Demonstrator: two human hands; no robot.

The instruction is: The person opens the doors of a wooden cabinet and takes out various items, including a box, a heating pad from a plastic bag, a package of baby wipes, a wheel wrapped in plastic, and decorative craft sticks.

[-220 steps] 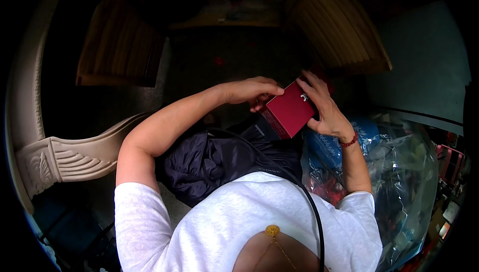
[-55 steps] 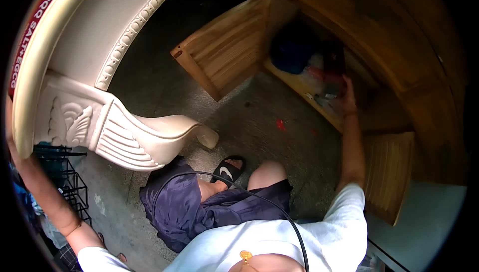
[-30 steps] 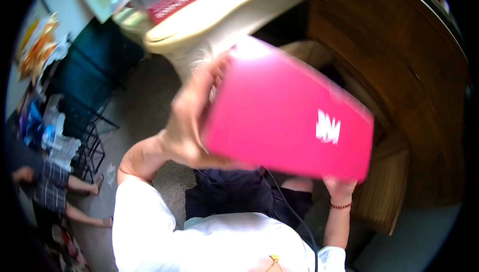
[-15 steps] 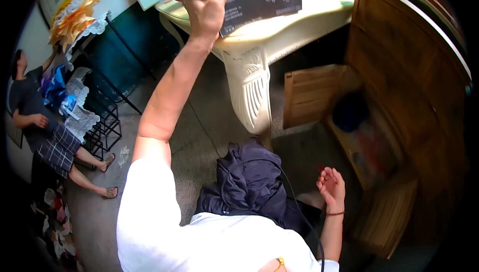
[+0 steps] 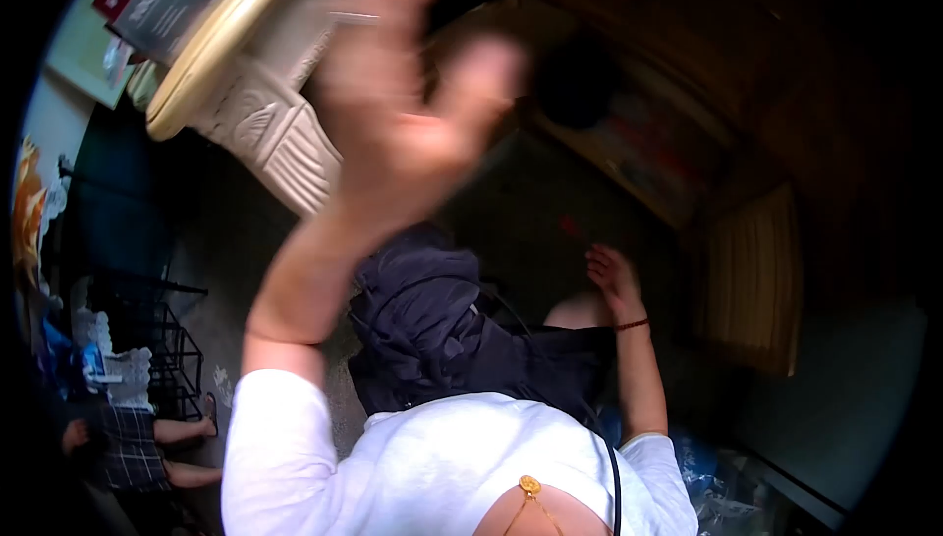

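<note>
My left hand (image 5: 403, 94) is raised in front of the cream carved table (image 5: 280, 133), smeared by motion. Its thumb stands apart from the fingers and nothing shows in its grasp. A dark grey and red printed box (image 5: 182, 0) rests on the tabletop at the upper left, apart from that hand. Lower right, my right hand (image 5: 614, 276) hangs beside my bare knee, fingers loosely bent and holding nothing visible. Dark bunched fabric (image 5: 422, 320) lies over my lap, with a black cable (image 5: 614, 467) running down my shirt.
To the right stands a wooden cabinet with an open door (image 5: 756, 285) and a dim interior holding a dark round thing (image 5: 580, 79). A person in a checked garment (image 5: 128, 448) is at the lower left, near a black wire rack (image 5: 177, 349). Plastic-wrapped things (image 5: 722, 497) lie lower right.
My left hand has come off the box and moved toward me and right. The view has swung right, so table, box and the other person sit farther left. My right hand stays by my knee.
</note>
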